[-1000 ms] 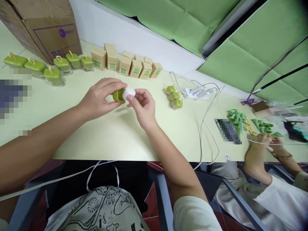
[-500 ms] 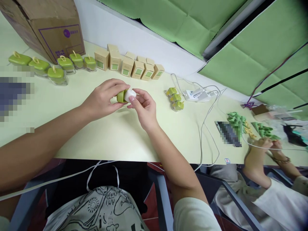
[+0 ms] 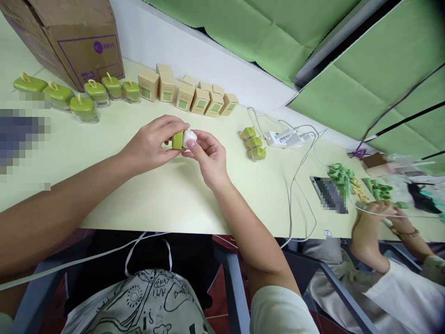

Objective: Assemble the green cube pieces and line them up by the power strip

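Note:
In front of me, above the table (image 3: 153,204), my left hand (image 3: 149,141) grips a green cap (image 3: 177,140) between thumb and fingers. My right hand (image 3: 212,160) has thumb and fingers closed on a rounded white plug (image 3: 188,135). The plug sits against the cap's right-hand opening; how deep it goes in is hidden by my fingers. Behind my hands stands a row of small kraft boxes (image 3: 185,96) with green label squares. Several green-capped clear bottles (image 3: 82,109) with pale loops on top are at the left.
A large cardboard box (image 3: 86,51) stands at the back left. Three small green-capped bottles (image 3: 252,143) sit near a white power strip (image 3: 285,138) with looping cables (image 3: 292,185). Further right lie a phone (image 3: 328,194), green pieces (image 3: 378,189) and a co-worker's hands (image 3: 382,208).
The green cap has turned slightly, so its opening now faces away and less of its inside shows around the white plug. My hands stay in nearly the same place.

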A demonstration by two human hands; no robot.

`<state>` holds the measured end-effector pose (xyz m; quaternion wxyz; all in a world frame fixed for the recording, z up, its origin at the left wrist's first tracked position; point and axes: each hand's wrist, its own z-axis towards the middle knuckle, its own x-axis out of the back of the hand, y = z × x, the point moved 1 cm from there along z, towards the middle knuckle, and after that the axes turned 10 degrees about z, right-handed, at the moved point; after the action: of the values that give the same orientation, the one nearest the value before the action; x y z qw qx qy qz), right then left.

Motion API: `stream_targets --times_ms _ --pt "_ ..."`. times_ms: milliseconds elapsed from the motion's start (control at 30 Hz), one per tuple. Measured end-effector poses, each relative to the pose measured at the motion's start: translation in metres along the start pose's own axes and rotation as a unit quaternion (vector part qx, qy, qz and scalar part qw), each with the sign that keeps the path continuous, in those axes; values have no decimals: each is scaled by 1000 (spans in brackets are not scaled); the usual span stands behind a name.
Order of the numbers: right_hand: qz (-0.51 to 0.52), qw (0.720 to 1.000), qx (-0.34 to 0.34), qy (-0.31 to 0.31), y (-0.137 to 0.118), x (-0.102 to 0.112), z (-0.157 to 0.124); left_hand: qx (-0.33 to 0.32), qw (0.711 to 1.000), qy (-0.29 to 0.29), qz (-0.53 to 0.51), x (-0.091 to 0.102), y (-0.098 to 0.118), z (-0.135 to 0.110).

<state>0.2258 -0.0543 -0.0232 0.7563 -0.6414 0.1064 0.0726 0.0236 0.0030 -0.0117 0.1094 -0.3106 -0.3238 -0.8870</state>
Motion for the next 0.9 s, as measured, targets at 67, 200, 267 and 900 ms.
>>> stream_targets --times_ms 67,200,267,900 --pt "-1 1000 -1 -1 1 0 0 3 1000 -1 -4 0 0 0" --pt "-2 1000 0 -13 3 1 0 15 1000 2 -21 -2 -1 0" --pt "-6 1000 -1 -18 5 1 1 25 999 13 -33 -4 -1 -1" --pt "-8 1000 -21 9 -3 6 3 210 936 -16 -283 -15 -5 -1"
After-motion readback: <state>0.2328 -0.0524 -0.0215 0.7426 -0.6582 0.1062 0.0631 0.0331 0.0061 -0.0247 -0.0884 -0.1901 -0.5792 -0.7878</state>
